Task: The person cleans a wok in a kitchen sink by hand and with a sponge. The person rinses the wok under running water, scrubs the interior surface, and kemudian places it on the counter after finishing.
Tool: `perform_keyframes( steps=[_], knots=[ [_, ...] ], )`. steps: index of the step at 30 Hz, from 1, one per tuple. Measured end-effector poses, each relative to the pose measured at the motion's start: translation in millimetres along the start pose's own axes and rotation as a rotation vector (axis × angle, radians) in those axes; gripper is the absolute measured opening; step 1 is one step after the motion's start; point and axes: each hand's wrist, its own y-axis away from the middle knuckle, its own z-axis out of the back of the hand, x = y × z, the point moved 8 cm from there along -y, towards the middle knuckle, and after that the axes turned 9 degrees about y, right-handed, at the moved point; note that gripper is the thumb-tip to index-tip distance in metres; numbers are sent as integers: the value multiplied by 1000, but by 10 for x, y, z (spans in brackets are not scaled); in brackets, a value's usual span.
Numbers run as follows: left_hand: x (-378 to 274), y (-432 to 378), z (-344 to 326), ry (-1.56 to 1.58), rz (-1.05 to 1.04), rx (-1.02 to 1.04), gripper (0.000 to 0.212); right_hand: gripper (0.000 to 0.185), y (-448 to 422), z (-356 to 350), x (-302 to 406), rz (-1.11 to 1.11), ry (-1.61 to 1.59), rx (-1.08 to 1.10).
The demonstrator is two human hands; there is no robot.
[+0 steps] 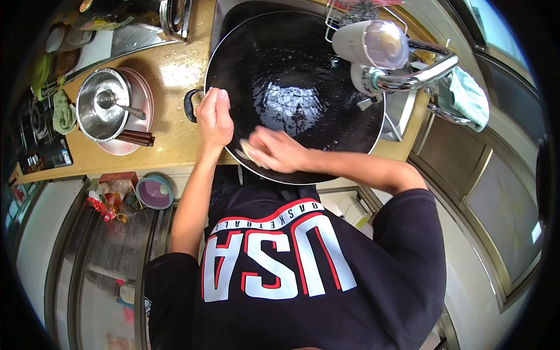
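Observation:
A large black wok point(297, 65), wet inside, rests over the sink point(400, 116). My left hand point(215, 117) is closed on the left part of its rim, beside the black side handle point(190, 105). Inside the wok, near the lower left rim, my right hand point(278, 151) presses a pale scrubbing pad or cloth point(252, 154) to the wall; its exact kind is blurred. Above the wok's right side hangs a chrome faucet point(420, 78) with a whitish filter or fitting point(369, 43) on it.
Left on the wooden counter point(175, 144), a steel pot point(103, 124) holding a spoon point(131, 110) sits on pink basins point(142, 87). A green cloth point(64, 112) lies beside the stove point(37, 131). A light green towel point(466, 98) hangs at the right. A wire rack point(330, 22) stands behind the wok.

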Motion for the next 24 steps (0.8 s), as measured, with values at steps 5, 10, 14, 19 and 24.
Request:
perform_keyframes(
  steps=[5, 10, 14, 19, 24],
  knots=[
    [5, 5, 5, -34, -29, -1, 31, 25, -1141, 304, -520, 165, 313, -553],
    [27, -22, -16, -85, 10, 18, 34, 28, -1032, 1222, -1426, -4, 1015, -567],
    [18, -18, -17, -82, 1, 0, 35, 25, -302, 1708, -1459, 125, 1067, -521],
    [29, -26, -25, -70, -29, 1, 35, 14, 414, 991, -1153, 48, 730, -88],
    [-9, -29, -22, -58, -3, -13, 35, 25, -8, 114, -466, 188, 418, -15]
  ],
)
